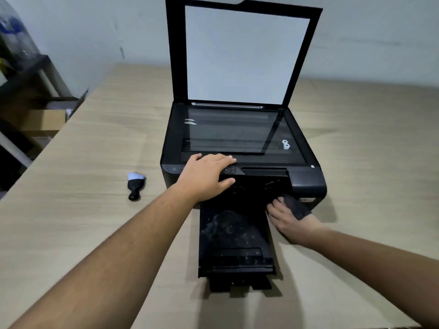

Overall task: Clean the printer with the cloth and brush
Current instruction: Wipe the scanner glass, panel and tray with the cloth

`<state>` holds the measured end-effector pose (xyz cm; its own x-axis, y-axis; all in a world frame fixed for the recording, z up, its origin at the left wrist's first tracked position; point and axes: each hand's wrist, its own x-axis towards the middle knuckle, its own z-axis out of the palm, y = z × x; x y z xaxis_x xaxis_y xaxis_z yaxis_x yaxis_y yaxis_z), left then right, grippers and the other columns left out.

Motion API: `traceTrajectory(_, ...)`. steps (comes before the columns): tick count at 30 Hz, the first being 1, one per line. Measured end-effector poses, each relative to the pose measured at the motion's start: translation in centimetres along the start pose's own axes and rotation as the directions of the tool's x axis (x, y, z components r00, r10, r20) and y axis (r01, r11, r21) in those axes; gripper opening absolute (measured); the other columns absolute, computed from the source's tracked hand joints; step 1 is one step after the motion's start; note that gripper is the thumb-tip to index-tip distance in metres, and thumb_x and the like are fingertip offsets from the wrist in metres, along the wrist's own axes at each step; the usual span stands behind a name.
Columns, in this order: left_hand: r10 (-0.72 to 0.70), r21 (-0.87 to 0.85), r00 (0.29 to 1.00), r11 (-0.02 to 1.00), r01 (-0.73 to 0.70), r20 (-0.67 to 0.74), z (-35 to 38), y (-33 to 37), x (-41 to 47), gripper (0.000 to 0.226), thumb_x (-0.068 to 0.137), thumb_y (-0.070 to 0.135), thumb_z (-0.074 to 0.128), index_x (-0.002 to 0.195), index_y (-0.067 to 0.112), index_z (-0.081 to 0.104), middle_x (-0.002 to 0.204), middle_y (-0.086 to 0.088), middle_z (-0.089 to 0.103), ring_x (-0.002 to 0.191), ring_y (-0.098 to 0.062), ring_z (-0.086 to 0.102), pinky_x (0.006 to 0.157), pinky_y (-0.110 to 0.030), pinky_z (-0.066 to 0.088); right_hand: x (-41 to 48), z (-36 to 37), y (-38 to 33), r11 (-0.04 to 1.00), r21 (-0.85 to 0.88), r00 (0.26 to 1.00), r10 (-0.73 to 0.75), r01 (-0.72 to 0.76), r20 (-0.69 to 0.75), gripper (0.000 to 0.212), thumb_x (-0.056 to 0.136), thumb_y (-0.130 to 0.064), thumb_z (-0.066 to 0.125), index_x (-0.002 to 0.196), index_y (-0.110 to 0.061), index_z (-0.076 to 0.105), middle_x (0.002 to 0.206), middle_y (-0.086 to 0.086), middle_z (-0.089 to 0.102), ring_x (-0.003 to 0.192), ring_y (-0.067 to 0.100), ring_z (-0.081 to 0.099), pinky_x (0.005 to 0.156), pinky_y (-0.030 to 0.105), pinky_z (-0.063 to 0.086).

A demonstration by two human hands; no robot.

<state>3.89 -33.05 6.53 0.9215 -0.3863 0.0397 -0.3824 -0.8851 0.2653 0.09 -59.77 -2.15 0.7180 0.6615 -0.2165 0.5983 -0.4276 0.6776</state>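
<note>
While the left hand, fingers straight and close together, presses flat on the control panel to steady the printer, the right hand grips a dark cloth against the front face, just beside the dusty output tray. Short, light strokes away from the paper slot would likely keep dust out. The brush lies on the table, left of the printer.

Left forearm: bare and unsleeved, seen from the 7 o'clock corner up to the wrist.
Left hand: bare, all five digits showing.
Right forearm: bare and unsleeved, seen from 4 o'clock.
Right hand: bare, partly hidden.
</note>
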Motion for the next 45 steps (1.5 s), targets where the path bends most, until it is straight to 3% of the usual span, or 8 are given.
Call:
traceTrajectory(7, -0.003, 0.013, 0.999, 1.0, 0.003, -0.034, -0.2, 0.4, 0.2, 0.051, 0.091, 0.049, 0.047, 0.14, 0.035, 0.04, 0.142, 0.016, 0.045, 0.133, -0.008, 0.04, 0.115, -0.04, 0.021, -0.3, -4.4, 5.3, 0.977, 0.209, 0.977, 0.091, -0.049, -0.195, 0.028, 0.071, -0.024, 0.038, 0.068, -0.016, 0.064, 0.073, 0.004, 0.058, 0.073, 0.027, 0.056, 0.08, 0.037, 0.042)
traceTrajectory(15, -0.007, 0.025, 1.0, 1.0, 0.007, -0.019, -0.2, 0.6, -0.1, 0.059, 0.088, 0.052, 0.05, 0.142, 0.035, 0.035, 0.147, 0.016, 0.04, 0.135, -0.008, 0.038, 0.115, -0.039, 0.021, -4.4, 1.5, 1.8, 0.986, 0.156, 0.996, -0.044, 0.056, -0.077, 0.057, 0.082, -0.015, 0.025, 0.131, -0.009, 0.052, 0.141, 0.007, 0.049, 0.131, 0.023, 0.045, 0.114, 0.039, 0.006)
traceTrajectory(21, -0.015, 0.03, 0.999, 0.999, 0.016, -0.042, -0.1, 0.8, -0.2, 0.061, 0.086, 0.053, 0.052, 0.142, 0.035, 0.036, 0.146, 0.016, 0.041, 0.134, -0.009, 0.039, 0.114, -0.038, 0.022, 0.0, -1.1, -0.2, 0.998, 0.006, 0.997, 0.058, -0.057, -0.054, 0.04, 0.082, -0.013, 0.034, 0.09, -0.004, 0.073, 0.098, 0.018, 0.067, 0.094, 0.036, 0.061, 0.104, 0.045, 0.03)
traceTrajectory(26, -0.02, 0.041, 1.0, 0.999, 0.02, -0.021, -0.2, 0.9, -0.2, 0.062, 0.086, 0.053, 0.053, 0.143, 0.035, 0.034, 0.148, 0.015, 0.039, 0.135, -0.009, 0.038, 0.115, -0.039, 0.022, 0.2, 0.6, -2.2, 0.997, 0.024, 0.979, -0.071, 0.068, 0.19, 0.047, 0.096, -0.014, 0.033, 0.138, 0.008, 0.034, 0.149, 0.028, 0.024, 0.138, 0.042, 0.021, 0.117, 0.049, 0.002)
traceTrajectory(30, -0.018, 0.042, 1.0, 0.999, 0.019, -0.015, -0.2, 0.9, -0.2, 0.062, 0.087, 0.052, 0.053, 0.143, 0.035, 0.034, 0.148, 0.015, 0.039, 0.135, -0.009, 0.037, 0.115, -0.039, 0.022, -3.5, 2.4, 0.7, 0.986, 0.086, 0.988, -0.139, 0.144, -0.065, 0.057, 0.072, -0.024, 0.066, 0.126, -0.008, 0.058, 0.14, 0.008, 0.05, 0.129, 0.024, 0.047, 0.119, 0.042, 0.009)
traceTrajectory(35, -0.019, 0.053, 1.0, 0.998, 0.021, -0.025, -0.3, 1.1, -0.1, 0.061, 0.086, 0.052, 0.053, 0.142, 0.035, 0.036, 0.145, 0.015, 0.042, 0.135, -0.008, 0.038, 0.114, -0.037, 0.023, -5.7, 2.2, 5.3, 0.981, 0.192, 0.838, 0.106, -0.001, -0.536, 0.039, 0.093, -0.006, 0.032, 0.105, -0.02, 0.066, 0.116, 0.007, 0.058, 0.1, 0.026, 0.05, 0.091, 0.041, 0.039)
traceTrajectory(41, -0.027, 0.074, 0.999, 0.997, 0.029, -0.025, -0.2, 1.2, -0.2, 0.062, 0.086, 0.052, 0.053, 0.142, 0.034, 0.035, 0.146, 0.015, 0.041, 0.134, -0.008, 0.038, 0.112, -0.037, 0.025, -7.7, 5.1, 2.5, 0.958, 0.272, 0.964, 0.155, -0.093, -0.216, 0.025, 0.062, -0.016, 0.071, 0.086, -0.022, 0.07, 0.099, 0.005, 0.061, 0.08, 0.026, 0.057, 0.065, 0.037, 0.051)
traceTrajectory(45, -0.031, 0.084, 0.999, 0.996, 0.034, -0.038, -0.1, 1.4, -0.1, 0.061, 0.086, 0.051, 0.053, 0.142, 0.033, 0.036, 0.145, 0.014, 0.042, 0.134, -0.009, 0.039, 0.111, -0.036, 0.026, -8.7, 3.4, 2.8, 0.783, 0.592, 0.815, 0.465, -0.194, -0.347, 0.038, 0.066, -0.005, 0.05, 0.098, -0.017, 0.069, 0.099, 0.011, 0.064, 0.082, 0.033, 0.059, 0.07, 0.038, 0.048)
